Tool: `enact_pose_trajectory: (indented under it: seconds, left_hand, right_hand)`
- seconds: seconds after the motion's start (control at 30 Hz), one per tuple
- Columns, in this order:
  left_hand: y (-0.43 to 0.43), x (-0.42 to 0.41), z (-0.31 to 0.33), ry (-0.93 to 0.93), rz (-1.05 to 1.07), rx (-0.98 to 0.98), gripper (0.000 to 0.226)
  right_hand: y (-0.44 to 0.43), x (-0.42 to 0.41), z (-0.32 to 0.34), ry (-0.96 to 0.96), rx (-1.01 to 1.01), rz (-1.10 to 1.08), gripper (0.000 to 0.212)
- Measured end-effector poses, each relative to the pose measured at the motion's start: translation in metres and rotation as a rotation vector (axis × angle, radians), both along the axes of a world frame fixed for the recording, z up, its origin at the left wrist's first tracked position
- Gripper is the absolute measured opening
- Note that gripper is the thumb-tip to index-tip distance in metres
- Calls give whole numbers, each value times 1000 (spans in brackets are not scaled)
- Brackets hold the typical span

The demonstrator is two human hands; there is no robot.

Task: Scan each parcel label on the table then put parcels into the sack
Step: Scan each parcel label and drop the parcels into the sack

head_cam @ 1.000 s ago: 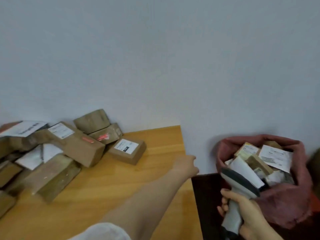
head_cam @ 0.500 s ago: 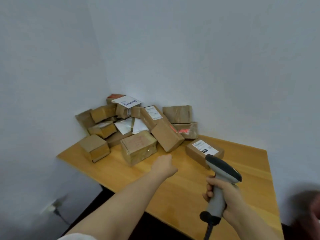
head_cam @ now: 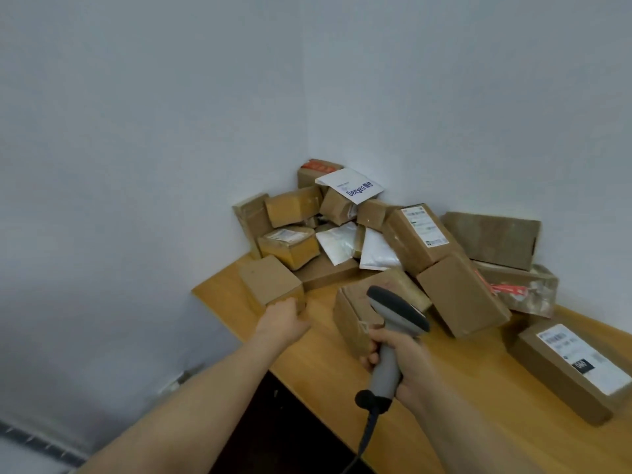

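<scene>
Reached forward since 0.5 s ago, left hand [head_cam: 282, 323] now touching small brown parcel [head_cam: 270, 282] at table [head_cam: 478, 354] left edge, finger grip not discernible, right hand [head_cam: 407, 360] clenched round grey scanner [head_cam: 396, 309] handle, before piled parcels [head_cam: 420, 234] in wall corner

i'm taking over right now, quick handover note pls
Left hand: at the small box's near corner; grip unclear.
Right hand: grips the scanner.
Parcels: pile in the table's back corner, one labelled box apart on the right. Sack out of view.
Done: cannot tell from this view.
Left: scan every parcel on the table, then put each in the sack.
</scene>
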State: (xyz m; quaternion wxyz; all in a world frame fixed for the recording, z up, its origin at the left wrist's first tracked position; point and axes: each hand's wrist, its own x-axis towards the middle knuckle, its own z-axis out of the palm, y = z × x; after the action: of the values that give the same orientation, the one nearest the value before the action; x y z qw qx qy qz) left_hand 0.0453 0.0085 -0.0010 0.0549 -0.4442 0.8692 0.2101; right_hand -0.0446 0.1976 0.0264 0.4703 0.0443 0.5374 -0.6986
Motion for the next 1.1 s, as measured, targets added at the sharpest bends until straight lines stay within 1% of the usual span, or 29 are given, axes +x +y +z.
enact_pose_trajectory:
  seconds: [0.07,0.1,0.27,0.4,0.47,0.63,0.7,0.8,0.87,0.97,1.03,1.1]
  left_hand:
    - [-24,6,-3,1,53,13,40]
    - [-36,7,-7,2,79,16,38]
    - [-74,3,-21,-35,180,9,50]
    - [-101,-6,-29,-52,282,26,60]
    - [-113,-14,-33,-42,368,50,73]
    - [-140,-61,-46,20,607,209,124]
    - [-155,-82,-53,18,643,258,137]
    - [-178,-102,-67,-50,610,315,147]
    - [-185,-103,-72,-77,599,369,149]
    - [-192,-95,-82,-68,582,417,143]
    - [-193,-80,-85,1,559,436,139]
    - [-200,-58,-88,127,557,449,130]
  right_hand:
    - [-27,-3,-4,-7,34,31,8]
    - [-39,-6,-6,-8,44,50,9]
    - [-93,-29,-14,-30,42,200,12]
    - [-127,-44,-21,-57,49,239,16]
    - [-140,-47,-27,-55,63,233,16]
    - [-163,-53,-41,-9,144,191,11]
    - [-173,-54,-48,-1,159,141,10]
    - [-188,-51,-59,-7,179,57,9]
    - [-195,-45,-64,-21,179,22,9]
    - [-207,-36,-70,-29,216,-13,10]
    - [-213,-29,-75,-49,234,-36,9]
    - [-217,-22,-76,-62,237,-40,7]
